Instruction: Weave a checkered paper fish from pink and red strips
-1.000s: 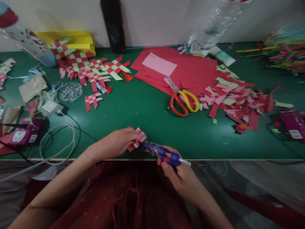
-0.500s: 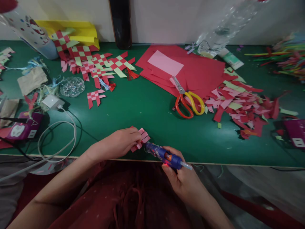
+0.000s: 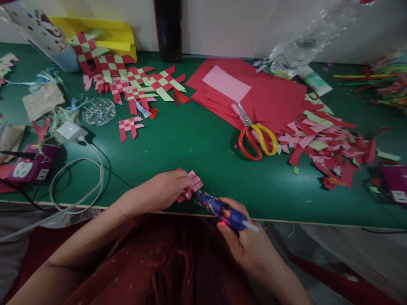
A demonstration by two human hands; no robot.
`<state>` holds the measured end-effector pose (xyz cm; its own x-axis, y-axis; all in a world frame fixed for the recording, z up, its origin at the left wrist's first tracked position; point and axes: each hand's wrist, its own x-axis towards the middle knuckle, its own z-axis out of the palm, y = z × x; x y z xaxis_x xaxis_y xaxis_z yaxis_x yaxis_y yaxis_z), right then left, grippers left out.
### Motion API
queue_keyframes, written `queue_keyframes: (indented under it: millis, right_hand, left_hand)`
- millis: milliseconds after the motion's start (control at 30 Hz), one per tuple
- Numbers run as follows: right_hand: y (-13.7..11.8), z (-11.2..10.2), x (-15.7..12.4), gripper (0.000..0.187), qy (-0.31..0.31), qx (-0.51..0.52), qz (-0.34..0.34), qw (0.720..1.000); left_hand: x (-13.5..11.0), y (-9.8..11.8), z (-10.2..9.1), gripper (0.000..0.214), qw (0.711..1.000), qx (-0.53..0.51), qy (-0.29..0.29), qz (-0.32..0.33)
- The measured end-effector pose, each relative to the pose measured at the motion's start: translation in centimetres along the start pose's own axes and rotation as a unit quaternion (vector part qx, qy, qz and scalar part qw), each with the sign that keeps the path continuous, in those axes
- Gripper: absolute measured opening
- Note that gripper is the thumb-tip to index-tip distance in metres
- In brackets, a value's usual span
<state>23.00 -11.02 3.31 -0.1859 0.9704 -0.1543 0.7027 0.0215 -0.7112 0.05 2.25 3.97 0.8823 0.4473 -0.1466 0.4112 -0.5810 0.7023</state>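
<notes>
The green desk (image 3: 165, 148) is smooth, softly glossy. The blue plastic glue gun (image 3: 232, 216) has a shiny rear body — its nozzle end (image 3: 203, 199) looks rough and stringy. The stacked red paper sheets (image 3: 276, 95) are matt; the clear plastic bottle (image 3: 307, 46) is ribbed and glossy — the thin white cable (image 3: 101, 165) smooth.

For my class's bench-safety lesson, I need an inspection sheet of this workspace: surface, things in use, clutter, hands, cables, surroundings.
Surface: glossy green tabletop.
Things in use: blue glue gun, clear stick protruding behind; red-and-pink paper piece near the nozzle, contact unclear.
Clutter: paper scraps heaped at right; scissors with blades over red paper sheets; woven paper fish at upper left.
Hands: left hand pinches the paper piece; right hand grips the glue gun.
Cables: white cable loops from the white charger past the front edge.
Surroundings: pale wall behind; phone propped against it.
</notes>
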Motion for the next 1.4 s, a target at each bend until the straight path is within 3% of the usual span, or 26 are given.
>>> queue_keyframes:
  millis: [967, 1200, 1400]
  right_hand:
    - [-0.14, -0.47, -0.13, 0.035, 0.026, -0.052, 0.0, 0.998]
    - [0.37, 0.03, -0.13, 0.033, 0.055, -0.087, -0.009, 0.995]
    - [0.25, 0.46, -0.27, 0.031, 0.044, -0.078, -0.028, 0.996]
  left_hand:
    - [0.04, 0.02, -0.08, 0.019, 1.0, -0.011, 0.002, 0.002]
    - [0.08, -0.01, -0.02, 0.02, 1.0, -0.006, 0.006, 0.001]
    - [0.09, -0.04, -0.1, 0.022, 1.0, -0.004, 0.001, 0.002]
